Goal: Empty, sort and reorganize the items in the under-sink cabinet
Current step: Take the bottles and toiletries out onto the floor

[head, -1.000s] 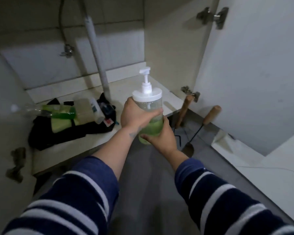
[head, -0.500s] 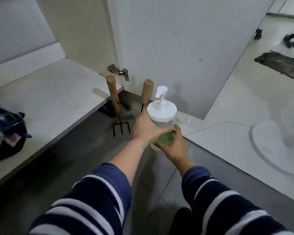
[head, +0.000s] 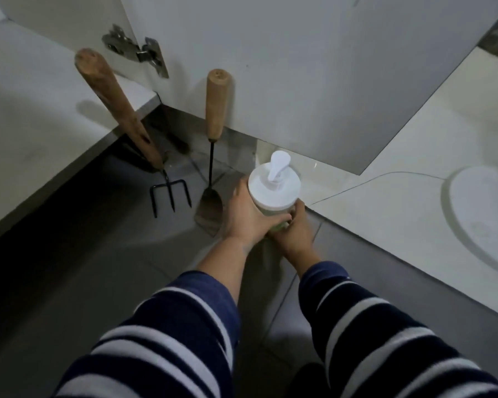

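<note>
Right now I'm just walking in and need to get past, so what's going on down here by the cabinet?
A person in striped sleeves holds a pump bottle of green liquid with both hands, left hand and right hand wrapped round it, low over the grey floor by the open cabinet door. A hand fork and a small trowel with wooden handles lean against the cabinet just beside it. Whether the bottle touches the floor cannot be told.

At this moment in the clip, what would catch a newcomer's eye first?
The white-capped pump bottle near frame center, gripped low over the grey floor by the left hand and right hand. Just left of it, a hand fork and a small trowel with wooden handles lean by the open cabinet door.
</note>
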A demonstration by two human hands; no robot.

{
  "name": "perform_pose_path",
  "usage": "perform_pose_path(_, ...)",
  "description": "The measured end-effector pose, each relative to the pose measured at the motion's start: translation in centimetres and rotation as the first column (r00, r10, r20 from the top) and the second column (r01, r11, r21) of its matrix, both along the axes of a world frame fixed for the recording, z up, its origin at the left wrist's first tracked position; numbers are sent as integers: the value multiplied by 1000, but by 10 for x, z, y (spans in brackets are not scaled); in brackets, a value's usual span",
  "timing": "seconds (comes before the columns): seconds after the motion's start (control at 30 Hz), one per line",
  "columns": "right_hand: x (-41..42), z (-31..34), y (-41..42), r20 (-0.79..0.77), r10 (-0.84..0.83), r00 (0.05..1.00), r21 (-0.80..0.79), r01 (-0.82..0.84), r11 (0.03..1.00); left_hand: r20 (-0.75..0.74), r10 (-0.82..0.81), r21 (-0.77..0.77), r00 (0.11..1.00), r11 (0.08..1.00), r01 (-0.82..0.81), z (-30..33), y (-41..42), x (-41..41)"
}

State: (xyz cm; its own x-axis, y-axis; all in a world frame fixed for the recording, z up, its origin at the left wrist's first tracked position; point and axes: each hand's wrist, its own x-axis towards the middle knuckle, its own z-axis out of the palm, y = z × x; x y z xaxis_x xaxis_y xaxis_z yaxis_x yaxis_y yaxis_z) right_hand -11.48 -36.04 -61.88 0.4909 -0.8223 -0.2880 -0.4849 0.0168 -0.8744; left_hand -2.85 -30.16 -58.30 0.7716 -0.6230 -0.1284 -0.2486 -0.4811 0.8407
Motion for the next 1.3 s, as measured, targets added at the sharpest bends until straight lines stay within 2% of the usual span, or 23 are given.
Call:
perform_pose_path(0.23, 0, -1, 0, -40, 26, 999, 42, -24, 999, -46, -36, -13, 998, 999, 35, -7, 4, -2)
perform_pose_path(0.33, -2, 19, -4, -129, 91, 988, 53, -85, 995, -87, -54, 12, 995, 998, 55, 0, 9, 1)
perform_pose_path(0.47, -13, 71, -10, -229, 162, 960, 31, -159, 987, -65, -94, 51, 993, 994, 98, 27, 26, 8)
perform_pose_path(0.6, -22, 127, 8, -440, 338, 832, 24, -365, 931, 14, -140, 89, 990, 986, 138, 71, 58, 8)
perform_pose_path(0.73, -18, 168, 43, -575, 392, 718, 19, -467, 884, 90, -141, 172, 986, 977, 124, 117, 110, 10)
perform_pose_path(0.83, -10, 212, 81, -624, 442, 644, 3, -564, 826, 126, -78, 172, 989, 984, 56, 155, 161, 14)
perform_pose_path(1.03, 51, 255, 173, -526, 572, 629, -117, -720, 684, 182, 155, 179, 971, 966, -188, 199, 282, 44)
perform_pose_path(1.2, 106, 256, 252, -466, 705, 535, -181, -837, 516, 179, 362, 197, 915, 898, -394, 198, 374, 76)
perform_pose_path(1.3, 143, 246, 288, -451, 752, 481, -196, -875, 442, 220, 509, 187, 832, 815, -548, 188, 419, 99)
